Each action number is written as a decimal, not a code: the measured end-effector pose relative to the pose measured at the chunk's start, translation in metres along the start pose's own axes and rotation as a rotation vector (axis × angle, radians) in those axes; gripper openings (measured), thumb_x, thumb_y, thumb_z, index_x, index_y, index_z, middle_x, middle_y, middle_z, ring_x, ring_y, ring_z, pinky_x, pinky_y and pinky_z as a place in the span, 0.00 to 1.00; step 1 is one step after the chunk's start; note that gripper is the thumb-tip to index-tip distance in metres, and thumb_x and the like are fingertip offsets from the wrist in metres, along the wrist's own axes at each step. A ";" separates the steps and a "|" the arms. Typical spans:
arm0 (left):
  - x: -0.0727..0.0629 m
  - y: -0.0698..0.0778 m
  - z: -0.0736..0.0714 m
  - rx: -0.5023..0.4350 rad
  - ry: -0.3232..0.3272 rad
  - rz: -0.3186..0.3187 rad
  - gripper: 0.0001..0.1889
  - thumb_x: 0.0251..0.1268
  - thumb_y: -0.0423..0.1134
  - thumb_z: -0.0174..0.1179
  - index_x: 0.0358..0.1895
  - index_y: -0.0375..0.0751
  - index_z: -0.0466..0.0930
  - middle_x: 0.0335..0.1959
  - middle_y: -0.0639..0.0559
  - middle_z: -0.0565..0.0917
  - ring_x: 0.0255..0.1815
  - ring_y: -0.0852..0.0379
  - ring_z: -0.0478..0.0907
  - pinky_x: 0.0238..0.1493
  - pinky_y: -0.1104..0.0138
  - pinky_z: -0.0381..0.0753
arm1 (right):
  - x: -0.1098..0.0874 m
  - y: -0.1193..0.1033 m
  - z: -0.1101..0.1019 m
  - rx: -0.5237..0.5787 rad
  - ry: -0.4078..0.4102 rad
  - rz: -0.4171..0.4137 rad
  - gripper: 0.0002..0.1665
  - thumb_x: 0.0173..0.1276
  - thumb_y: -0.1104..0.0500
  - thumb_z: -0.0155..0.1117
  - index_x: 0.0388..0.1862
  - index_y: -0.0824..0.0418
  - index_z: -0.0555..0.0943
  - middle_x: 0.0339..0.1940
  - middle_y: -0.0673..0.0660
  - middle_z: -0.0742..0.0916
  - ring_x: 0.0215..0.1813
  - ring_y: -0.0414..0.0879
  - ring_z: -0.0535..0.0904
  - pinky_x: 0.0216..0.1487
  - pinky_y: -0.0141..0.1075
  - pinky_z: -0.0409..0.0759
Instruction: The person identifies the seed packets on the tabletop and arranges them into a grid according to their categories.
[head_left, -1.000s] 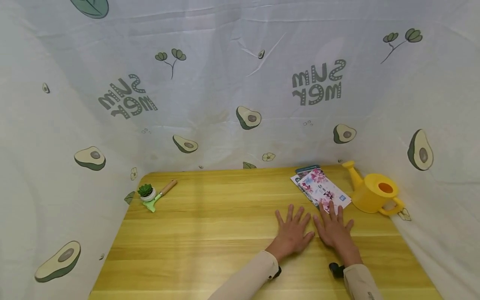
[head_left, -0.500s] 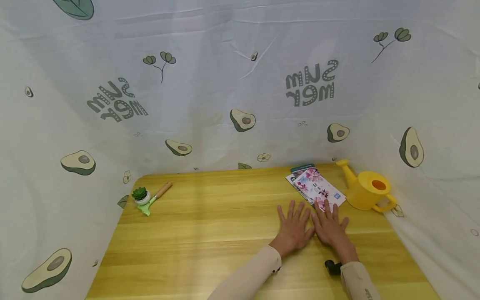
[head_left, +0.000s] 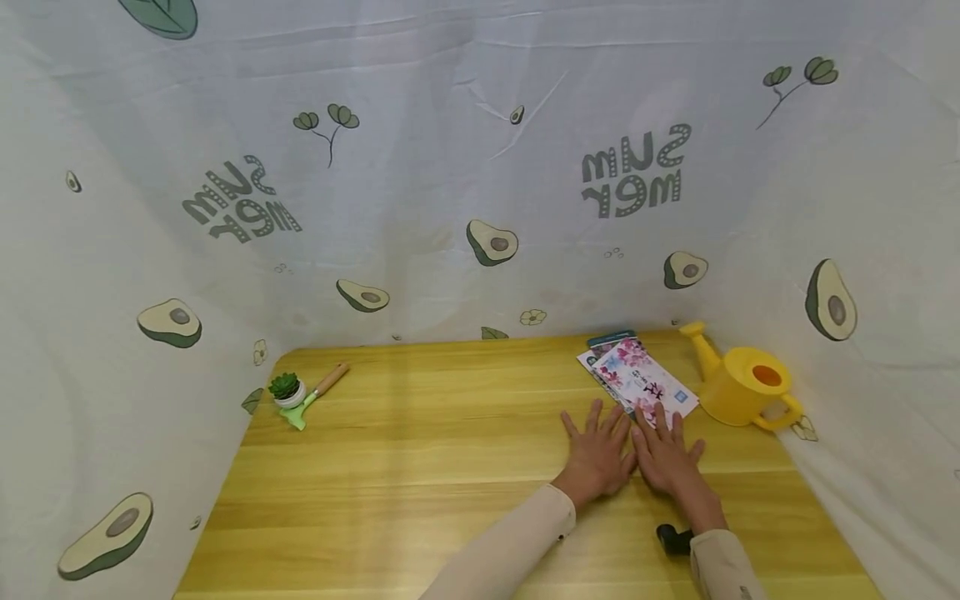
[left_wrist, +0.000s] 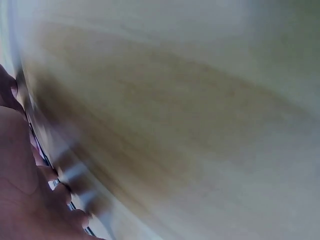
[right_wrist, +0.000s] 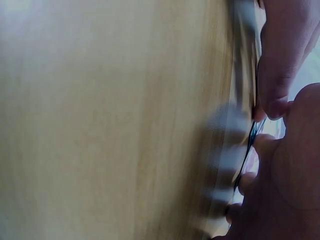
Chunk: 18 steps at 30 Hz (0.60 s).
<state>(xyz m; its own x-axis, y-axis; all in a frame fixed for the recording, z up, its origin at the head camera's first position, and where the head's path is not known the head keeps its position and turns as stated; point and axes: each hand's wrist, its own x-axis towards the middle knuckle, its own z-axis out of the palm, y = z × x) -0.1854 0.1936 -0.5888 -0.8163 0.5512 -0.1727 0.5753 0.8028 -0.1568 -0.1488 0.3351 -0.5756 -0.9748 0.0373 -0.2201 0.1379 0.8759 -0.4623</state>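
In the head view, both hands lie palm down with fingers spread on the wooden table. My right hand (head_left: 669, 460) has its fingertips over the near edge of a small overlapping pile of printed cards (head_left: 648, 375); the top one is white with pink blossoms. To its left, my left hand (head_left: 598, 457) sits just short of the pile, and the two thumbs meet or nearly meet. Neither hand grips anything. In the left wrist view the left hand (left_wrist: 22, 175) shows at the left edge; the right hand (right_wrist: 297, 165) fills the right edge of the right wrist view.
Right of the cards stands a yellow watering can (head_left: 742, 387). At the far left are a small potted succulent (head_left: 287, 389) and a green-headed hand tool (head_left: 327, 382) with a wooden handle. White printed cloth (head_left: 420, 192) hangs around the table (head_left: 360, 475).
My left hand has slid slightly right, closer to the right hand. The right hand and the cards stay in place; the head view has shifted a little.
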 end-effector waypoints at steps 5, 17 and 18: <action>0.001 -0.002 0.000 0.055 0.043 0.003 0.33 0.86 0.69 0.24 0.89 0.73 0.46 0.90 0.70 0.48 0.91 0.56 0.43 0.82 0.41 0.60 | 0.001 0.001 0.002 0.011 0.005 0.003 0.43 0.91 0.40 0.26 0.88 0.69 0.46 0.86 0.78 0.39 0.82 0.85 0.26 0.66 0.87 0.18; 0.006 -0.007 0.003 0.079 0.087 0.029 0.33 0.86 0.69 0.27 0.88 0.71 0.49 0.89 0.70 0.51 0.89 0.60 0.47 0.83 0.47 0.61 | 0.000 0.002 0.008 0.010 0.043 0.003 0.42 0.91 0.41 0.25 0.89 0.67 0.47 0.87 0.78 0.41 0.83 0.84 0.28 0.68 0.87 0.22; 0.005 -0.008 0.003 0.080 0.090 0.033 0.33 0.86 0.68 0.27 0.88 0.71 0.50 0.89 0.69 0.51 0.89 0.60 0.48 0.83 0.47 0.60 | 0.000 0.002 0.008 0.002 0.054 0.000 0.41 0.91 0.41 0.25 0.89 0.66 0.48 0.87 0.78 0.42 0.83 0.84 0.29 0.68 0.88 0.24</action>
<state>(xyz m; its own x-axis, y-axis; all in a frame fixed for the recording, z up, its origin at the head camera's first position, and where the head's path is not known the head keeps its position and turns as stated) -0.1938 0.1898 -0.5910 -0.7963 0.5979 -0.0919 0.6012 0.7653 -0.2299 -0.1474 0.3329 -0.5837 -0.9828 0.0633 -0.1737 0.1384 0.8750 -0.4639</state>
